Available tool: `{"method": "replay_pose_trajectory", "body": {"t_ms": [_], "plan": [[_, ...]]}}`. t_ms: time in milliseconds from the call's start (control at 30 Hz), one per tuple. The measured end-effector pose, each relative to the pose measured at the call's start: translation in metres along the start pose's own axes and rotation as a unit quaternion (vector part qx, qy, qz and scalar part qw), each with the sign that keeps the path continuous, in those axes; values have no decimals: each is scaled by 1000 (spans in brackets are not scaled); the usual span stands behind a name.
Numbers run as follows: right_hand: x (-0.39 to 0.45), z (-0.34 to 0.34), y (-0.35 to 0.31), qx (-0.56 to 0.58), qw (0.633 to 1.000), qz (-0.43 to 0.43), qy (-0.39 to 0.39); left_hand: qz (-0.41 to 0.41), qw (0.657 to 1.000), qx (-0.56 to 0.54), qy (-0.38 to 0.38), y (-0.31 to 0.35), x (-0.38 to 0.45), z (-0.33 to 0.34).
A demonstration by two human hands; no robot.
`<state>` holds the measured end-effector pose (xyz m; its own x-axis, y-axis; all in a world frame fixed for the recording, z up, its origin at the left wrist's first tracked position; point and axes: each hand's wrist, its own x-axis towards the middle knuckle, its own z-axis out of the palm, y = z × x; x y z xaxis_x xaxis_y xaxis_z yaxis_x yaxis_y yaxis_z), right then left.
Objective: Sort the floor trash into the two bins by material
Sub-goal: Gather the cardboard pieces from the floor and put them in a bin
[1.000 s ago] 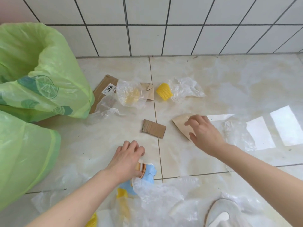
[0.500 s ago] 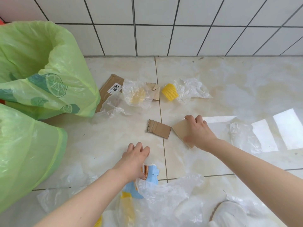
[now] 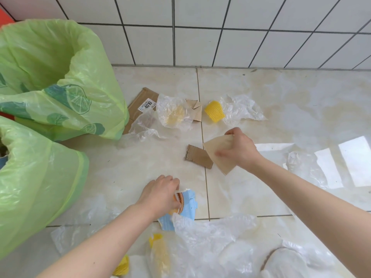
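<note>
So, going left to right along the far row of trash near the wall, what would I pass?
Green bin bag → cardboard with the 4010 label → clear plastic wrap over something yellow → small folded cardboard piece → yellow ribbed cup → crumpled clear plastic.

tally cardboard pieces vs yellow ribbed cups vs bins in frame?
Cardboard pieces: 4 — labelled piece, small folded piece, corrugated piece, tan piece gripped by the right hand.
Yellow ribbed cups: 4 — bare one, one under film, two partly hidden at the bottom.
Green-bagged bins: 2 —.
Total: 10
</note>
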<state>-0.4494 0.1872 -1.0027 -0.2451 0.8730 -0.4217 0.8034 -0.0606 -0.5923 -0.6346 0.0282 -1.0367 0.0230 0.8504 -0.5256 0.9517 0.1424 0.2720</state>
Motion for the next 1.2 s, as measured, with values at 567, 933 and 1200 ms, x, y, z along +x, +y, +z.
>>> {"method": "replay_pose_trajectory", "body": {"t_ms": [567, 933, 1200], "plan": [[27, 53, -36, -279, 941, -79, -175, -131, 830, -501, 209, -82, 71, -99], [34, 32, -36, -186, 953, -85, -223, -239, 716, -526, 392, -83, 132, -154], [67, -16, -94, 105, 985, -92, -99, -253, 775, -475, 331, -95, 155, -153]]}}
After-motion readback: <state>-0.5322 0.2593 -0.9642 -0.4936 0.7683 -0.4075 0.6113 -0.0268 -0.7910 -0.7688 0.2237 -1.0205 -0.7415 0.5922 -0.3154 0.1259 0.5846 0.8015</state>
